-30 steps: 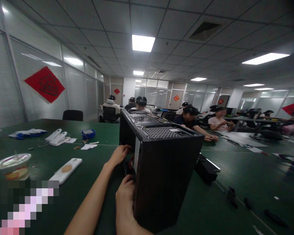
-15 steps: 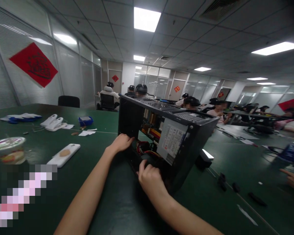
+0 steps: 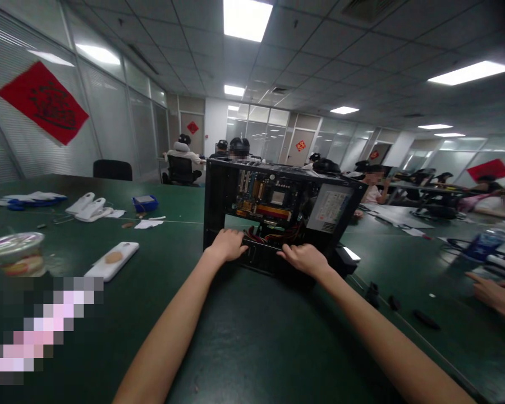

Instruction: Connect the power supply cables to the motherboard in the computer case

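Observation:
A black computer case [image 3: 261, 264] stands on the green table with its open side toward me. Inside it show a motherboard [image 3: 263, 196], a labelled power supply [image 3: 329, 207] on the right and loose red and yellow cables [image 3: 292, 231] low down. My left hand [image 3: 228, 245] is closed over the lower front rail of the case, towards its left end. Farther right on the same rail, my right hand [image 3: 305, 259] grips with curled fingers. The fingertips of both hands are partly hidden behind the rail.
On the left are a lidded plastic cup [image 3: 14, 252], a white phone [image 3: 113, 261], a blue box [image 3: 145, 203] and white straps [image 3: 88, 207]. Small black parts [image 3: 426, 319] and a bottle [image 3: 486, 244] lie right, near another person's hand [image 3: 496, 294]. Several people sit behind.
The case has turned so its open side faces me more squarely, showing the motherboard. My right hand has moved right and farther off along the rail; my left hand has shifted slightly right.

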Action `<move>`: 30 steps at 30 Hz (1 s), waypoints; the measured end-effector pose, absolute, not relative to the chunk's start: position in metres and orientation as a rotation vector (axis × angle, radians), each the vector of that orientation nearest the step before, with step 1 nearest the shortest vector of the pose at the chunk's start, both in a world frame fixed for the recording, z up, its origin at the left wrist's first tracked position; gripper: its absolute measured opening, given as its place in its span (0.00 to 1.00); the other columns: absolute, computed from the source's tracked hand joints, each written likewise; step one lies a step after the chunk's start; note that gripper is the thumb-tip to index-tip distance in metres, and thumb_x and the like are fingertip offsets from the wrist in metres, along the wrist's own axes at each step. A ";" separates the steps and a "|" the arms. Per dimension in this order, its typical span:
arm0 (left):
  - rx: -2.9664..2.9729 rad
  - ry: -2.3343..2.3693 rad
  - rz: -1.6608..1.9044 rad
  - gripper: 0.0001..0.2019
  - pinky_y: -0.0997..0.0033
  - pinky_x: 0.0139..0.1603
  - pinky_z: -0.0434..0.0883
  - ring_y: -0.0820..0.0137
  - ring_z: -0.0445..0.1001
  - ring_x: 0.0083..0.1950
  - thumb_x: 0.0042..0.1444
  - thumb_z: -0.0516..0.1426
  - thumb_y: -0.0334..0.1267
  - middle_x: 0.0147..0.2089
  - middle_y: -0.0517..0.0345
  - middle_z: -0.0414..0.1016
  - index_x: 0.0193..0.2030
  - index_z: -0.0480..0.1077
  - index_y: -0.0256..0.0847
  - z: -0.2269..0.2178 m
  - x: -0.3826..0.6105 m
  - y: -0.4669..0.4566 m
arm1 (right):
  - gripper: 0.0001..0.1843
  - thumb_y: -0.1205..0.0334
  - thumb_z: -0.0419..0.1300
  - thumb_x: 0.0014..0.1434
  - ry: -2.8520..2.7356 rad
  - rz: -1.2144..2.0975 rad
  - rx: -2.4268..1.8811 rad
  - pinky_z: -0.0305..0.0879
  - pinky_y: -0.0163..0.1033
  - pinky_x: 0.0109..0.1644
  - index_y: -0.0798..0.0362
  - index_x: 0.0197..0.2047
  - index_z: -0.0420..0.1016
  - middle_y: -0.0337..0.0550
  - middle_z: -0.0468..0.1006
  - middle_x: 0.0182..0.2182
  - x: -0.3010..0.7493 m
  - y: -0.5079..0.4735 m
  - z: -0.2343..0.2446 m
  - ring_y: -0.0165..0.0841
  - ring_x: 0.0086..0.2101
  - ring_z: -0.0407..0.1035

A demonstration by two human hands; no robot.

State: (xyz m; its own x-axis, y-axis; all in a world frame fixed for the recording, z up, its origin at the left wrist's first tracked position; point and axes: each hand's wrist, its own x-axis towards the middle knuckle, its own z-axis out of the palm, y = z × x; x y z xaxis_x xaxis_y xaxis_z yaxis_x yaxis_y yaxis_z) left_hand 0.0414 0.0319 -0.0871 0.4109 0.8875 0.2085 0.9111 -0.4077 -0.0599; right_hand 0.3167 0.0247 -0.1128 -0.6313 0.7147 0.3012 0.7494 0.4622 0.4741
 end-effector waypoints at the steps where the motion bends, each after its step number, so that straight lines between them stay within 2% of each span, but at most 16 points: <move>1: -2.495 -1.627 -0.180 0.23 0.55 0.57 0.65 0.52 0.72 0.57 0.64 0.51 0.51 0.54 0.37 0.74 0.54 0.70 0.33 -0.086 0.044 0.030 | 0.29 0.51 0.39 0.72 -2.652 -0.877 -1.331 0.46 0.38 0.28 0.58 0.40 0.76 0.53 0.80 0.28 0.318 0.029 -0.113 0.33 0.26 0.73; 9: -2.444 -1.867 -0.001 0.26 0.50 0.59 0.65 0.46 0.69 0.60 0.61 0.53 0.50 0.59 0.31 0.71 0.58 0.68 0.31 -0.070 0.060 0.012 | 0.24 0.46 0.43 0.71 -2.437 -0.728 -1.604 0.52 0.35 0.30 0.54 0.46 0.73 0.50 0.81 0.34 0.304 0.026 -0.123 0.35 0.32 0.76; 12: -2.442 -1.950 0.076 0.27 0.51 0.56 0.68 0.46 0.71 0.58 0.61 0.54 0.50 0.58 0.30 0.72 0.58 0.69 0.30 -0.059 0.067 -0.003 | 0.26 0.42 0.46 0.68 -2.332 -0.707 -1.651 0.52 0.36 0.30 0.53 0.42 0.75 0.49 0.81 0.34 0.300 0.025 -0.129 0.36 0.32 0.76; 19: -2.516 -1.910 0.243 0.23 0.59 0.47 0.73 0.48 0.77 0.51 0.62 0.53 0.49 0.48 0.31 0.78 0.49 0.77 0.30 -0.036 0.076 -0.034 | 0.26 0.39 0.54 0.63 -2.267 -0.682 -1.580 0.50 0.37 0.33 0.54 0.34 0.76 0.48 0.80 0.28 0.304 0.024 -0.139 0.36 0.31 0.74; 22: -2.551 -1.853 0.249 0.23 0.61 0.45 0.73 0.49 0.77 0.49 0.62 0.53 0.50 0.48 0.33 0.78 0.48 0.78 0.31 -0.033 0.069 -0.032 | 0.25 0.40 0.54 0.64 -2.268 -0.667 -1.579 0.50 0.36 0.33 0.54 0.33 0.76 0.49 0.80 0.28 0.304 0.020 -0.136 0.36 0.30 0.73; 27: -2.593 -1.906 0.151 0.28 0.62 0.45 0.72 0.51 0.78 0.49 0.66 0.46 0.54 0.48 0.35 0.79 0.48 0.78 0.32 -0.026 0.059 -0.034 | 0.23 0.42 0.55 0.64 -2.314 -0.621 -1.607 0.51 0.37 0.33 0.53 0.34 0.75 0.48 0.80 0.28 0.300 0.009 -0.126 0.37 0.30 0.74; 30: -2.531 -1.935 0.217 0.27 0.60 0.46 0.72 0.48 0.77 0.50 0.65 0.48 0.52 0.48 0.33 0.78 0.49 0.78 0.31 -0.020 0.059 -0.041 | 0.22 0.42 0.54 0.65 -2.336 -0.586 -1.568 0.51 0.37 0.32 0.53 0.33 0.74 0.46 0.80 0.28 0.298 -0.001 -0.125 0.37 0.29 0.74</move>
State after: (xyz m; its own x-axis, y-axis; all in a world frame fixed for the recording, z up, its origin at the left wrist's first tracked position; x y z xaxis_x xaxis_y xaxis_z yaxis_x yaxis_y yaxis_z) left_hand 0.0587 -0.0410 -0.0205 0.2569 0.9564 -0.1388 0.9634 -0.2648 -0.0412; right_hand 0.2985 -0.0005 -0.1246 -0.3794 0.8172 0.4339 0.9252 0.3336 0.1807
